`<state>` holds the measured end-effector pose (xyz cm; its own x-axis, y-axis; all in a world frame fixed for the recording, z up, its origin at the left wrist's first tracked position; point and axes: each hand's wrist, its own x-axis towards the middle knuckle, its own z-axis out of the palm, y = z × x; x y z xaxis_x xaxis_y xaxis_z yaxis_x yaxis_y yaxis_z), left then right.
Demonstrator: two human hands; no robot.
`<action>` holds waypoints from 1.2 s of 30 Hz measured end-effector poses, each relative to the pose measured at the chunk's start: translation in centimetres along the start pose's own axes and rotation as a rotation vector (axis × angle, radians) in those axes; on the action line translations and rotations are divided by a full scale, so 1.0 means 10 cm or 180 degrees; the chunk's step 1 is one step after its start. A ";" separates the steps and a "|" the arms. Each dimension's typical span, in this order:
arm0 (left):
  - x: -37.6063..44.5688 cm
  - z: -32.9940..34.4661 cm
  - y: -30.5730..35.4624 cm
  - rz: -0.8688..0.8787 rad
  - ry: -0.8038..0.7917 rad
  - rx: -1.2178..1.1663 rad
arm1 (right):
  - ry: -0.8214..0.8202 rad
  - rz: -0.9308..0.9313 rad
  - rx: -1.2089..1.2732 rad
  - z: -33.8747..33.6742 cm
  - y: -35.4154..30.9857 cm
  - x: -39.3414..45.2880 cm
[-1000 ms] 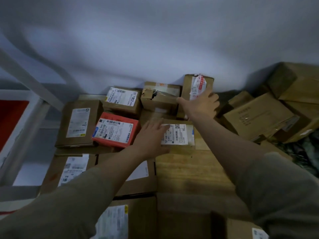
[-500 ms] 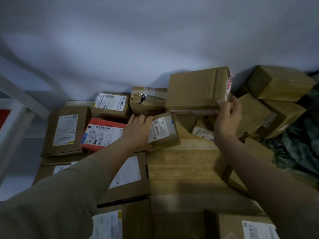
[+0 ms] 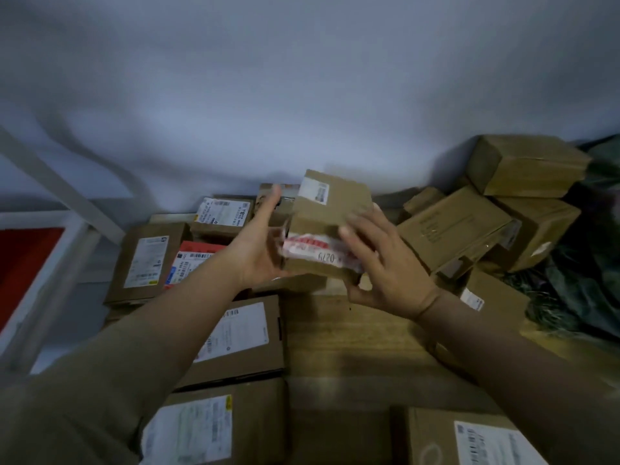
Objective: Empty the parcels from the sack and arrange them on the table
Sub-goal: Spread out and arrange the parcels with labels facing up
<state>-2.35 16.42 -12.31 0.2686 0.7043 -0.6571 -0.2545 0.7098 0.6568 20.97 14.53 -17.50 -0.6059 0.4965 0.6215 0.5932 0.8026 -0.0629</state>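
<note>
A brown cardboard parcel (image 3: 330, 209) with a red-and-white label and handwritten digits is held up above the wooden table (image 3: 352, 337). My left hand (image 3: 260, 250) grips its left side and my right hand (image 3: 382, 266) holds its right and lower edge. Labelled parcels lie in rows on the left: a red one (image 3: 194, 260), a flat brown one (image 3: 146, 261) and a large one (image 3: 240, 337). A dark green sack (image 3: 590, 263) lies at the far right, partly hidden by a pile of boxes.
A heap of brown boxes (image 3: 469, 226) sits at the back right against the white wall. More parcels lie along the near edge (image 3: 469, 437). A white frame with a red panel (image 3: 30, 260) stands at the left. Bare wood shows in the middle.
The right hand lifted the parcel from the back row and brought it toward me. The left hand left the small labelled parcel on the table and took hold of the lifted box.
</note>
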 end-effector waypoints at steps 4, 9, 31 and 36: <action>-0.14 0.08 -0.10 0.0216 -0.0005 0.0288 | -0.0107 -0.0863 -0.0389 0.00 0.03 -0.11; -0.19 -0.05 -0.24 0.0312 0.0185 0.1038 | 0.0024 0.0768 0.0581 -0.16 -0.07 -0.23; 0.16 -0.42 -0.68 0.0893 0.1422 0.2598 | -0.2285 0.3844 0.2755 0.07 0.07 -0.67; 0.17 -0.65 -0.65 0.1254 0.1631 0.3073 | -0.2547 0.3754 0.1693 0.30 0.14 -0.46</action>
<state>-6.28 13.05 -20.06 -0.1352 0.9527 -0.2723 0.6367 0.2941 0.7128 22.97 14.36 -22.83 -0.1599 0.8223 -0.5462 0.7809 -0.2331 -0.5796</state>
